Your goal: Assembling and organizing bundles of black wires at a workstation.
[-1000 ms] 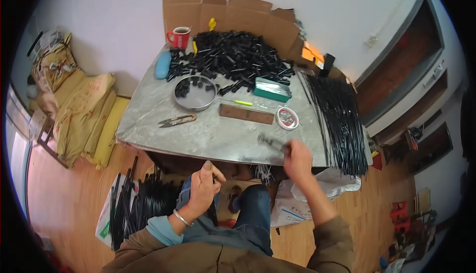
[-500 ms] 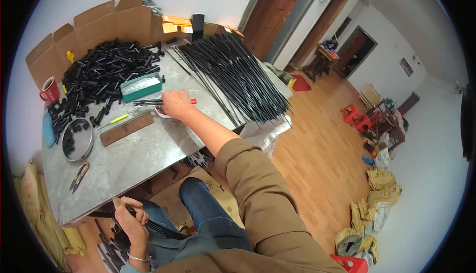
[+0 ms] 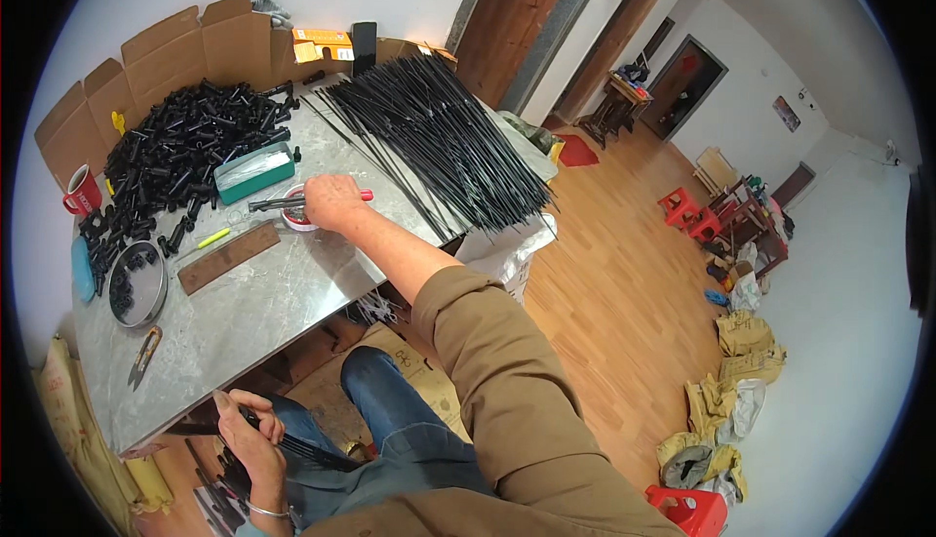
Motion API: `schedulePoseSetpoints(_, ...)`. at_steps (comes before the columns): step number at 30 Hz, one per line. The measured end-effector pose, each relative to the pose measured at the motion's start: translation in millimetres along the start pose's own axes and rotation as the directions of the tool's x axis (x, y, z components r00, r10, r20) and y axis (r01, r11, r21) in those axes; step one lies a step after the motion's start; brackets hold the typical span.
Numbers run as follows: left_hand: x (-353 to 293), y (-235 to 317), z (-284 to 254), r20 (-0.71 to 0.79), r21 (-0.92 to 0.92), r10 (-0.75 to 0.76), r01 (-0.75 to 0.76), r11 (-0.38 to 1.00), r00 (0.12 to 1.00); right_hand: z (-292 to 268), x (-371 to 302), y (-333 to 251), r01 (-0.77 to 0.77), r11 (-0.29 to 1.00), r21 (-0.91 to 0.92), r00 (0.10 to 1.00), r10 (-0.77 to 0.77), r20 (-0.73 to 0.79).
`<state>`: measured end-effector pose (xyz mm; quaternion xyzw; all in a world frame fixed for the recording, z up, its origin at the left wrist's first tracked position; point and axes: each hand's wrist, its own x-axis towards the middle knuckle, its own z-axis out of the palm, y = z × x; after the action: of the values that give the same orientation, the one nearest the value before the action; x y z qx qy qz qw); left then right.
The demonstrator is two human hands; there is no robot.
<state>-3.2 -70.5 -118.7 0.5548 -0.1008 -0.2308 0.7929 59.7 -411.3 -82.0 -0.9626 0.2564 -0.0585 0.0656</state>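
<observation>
My right hand [image 3: 332, 201] is stretched over the grey marble table [image 3: 273, 303] and grips a red-handled pliers-like tool [image 3: 278, 204]. The tool lies across a small round red-and-white tin [image 3: 292, 219]. Down by my lap, below the table's edge, my left hand [image 3: 250, 432] is closed on a few thin black rods [image 3: 312, 451]. A fanned bundle of long black rods [image 3: 439, 137] lies just right of my right hand. To its left are a green box [image 3: 255, 171] and a heap of short black tubes [image 3: 185, 147].
A wooden strip [image 3: 229, 256], a yellow-green pen [image 3: 213, 238], a round metal tin [image 3: 136, 283], snips [image 3: 144, 354], a blue case [image 3: 81, 269] and a red mug [image 3: 83, 191] are on the table. Cardboard flaps [image 3: 195, 44] line its back. Red stools [image 3: 682, 207] stand on the wood floor.
My view has swung to the right. My right hand moved from the table's near edge out to the red-handled tool. My left hand sank lower beside my lap.
</observation>
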Motion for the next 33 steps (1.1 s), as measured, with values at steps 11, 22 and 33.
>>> schedulePoseSetpoints(11, 3, 3, 1, 0.031, -0.046, -0.014, 0.016, 0.999, 0.999, 6, 17, -5, 0.038, 0.999, 0.034, 0.994, -0.034, -0.103)
schedulePoseSetpoints(22, -10, 23, -8, 0.307, -0.085, 0.039, -0.014, 0.996, 0.951, -7, 7, -19, -0.050, 0.998, -0.046, 0.998, 0.048, -0.039)
schedulePoseSetpoints(33, -14, 34, -29, 0.253, -0.061, 0.115, -0.102, 0.993, 0.961, -30, -74, -82, -0.319, 0.179, 0.931, 0.926, -0.150, 0.346)
